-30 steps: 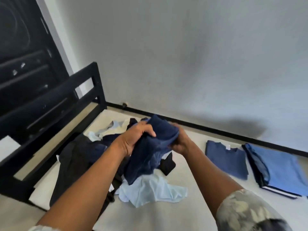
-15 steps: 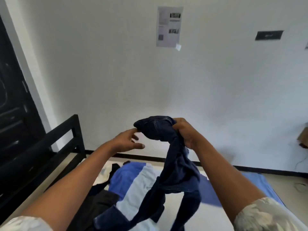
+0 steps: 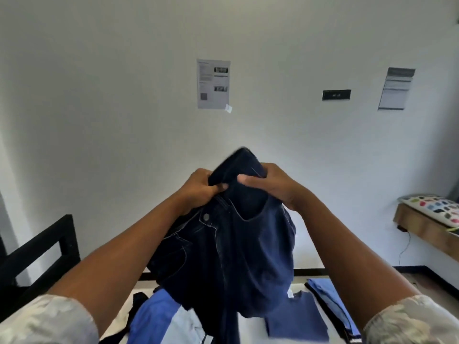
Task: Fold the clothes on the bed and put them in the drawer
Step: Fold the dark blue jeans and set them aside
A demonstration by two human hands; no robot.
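Note:
I hold dark blue jeans [image 3: 233,247] up in front of me, above the bed. My left hand [image 3: 201,186] and my right hand [image 3: 268,186] both grip the waistband at the top, close together. The button and front pocket face me, and the legs hang down over the bed. Below them lies an unfolded pile with a blue and pale blue garment [image 3: 159,316]. A folded navy T-shirt [image 3: 300,319] and a folded blue stack [image 3: 330,301] lie on the bed [image 3: 250,326] to the right. No drawer is in view.
A black bed frame [image 3: 47,247] rises at the left. A wooden shelf [image 3: 422,227] with a patterned cushion [image 3: 437,207] juts from the right wall. Papers [image 3: 213,84] hang on the white wall ahead.
I lifted the jeans off the pile and raised them high. My left hand let go for a moment and has taken hold of the waistband again. My view tilted up toward the wall.

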